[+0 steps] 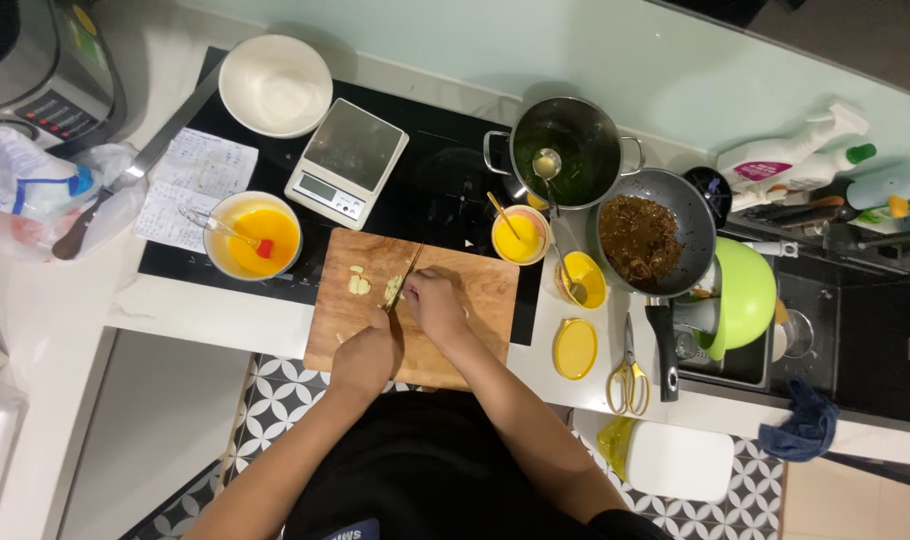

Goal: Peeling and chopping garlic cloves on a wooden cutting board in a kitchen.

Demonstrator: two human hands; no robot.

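Observation:
A wooden cutting board lies at the counter's front edge. My left hand grips the handle of a knife, whose blade points away from me over the board. My right hand rests just right of the blade, fingers curled down on a small pale food piece beside it. A few more pale cut pieces lie to the left on the board.
Behind the board are a bowl of orange liquid with a whisk, a kitchen scale, a white bowl, a pot with a ladle, a pan of dark food, small yellow cups, a yellow lid and scissors.

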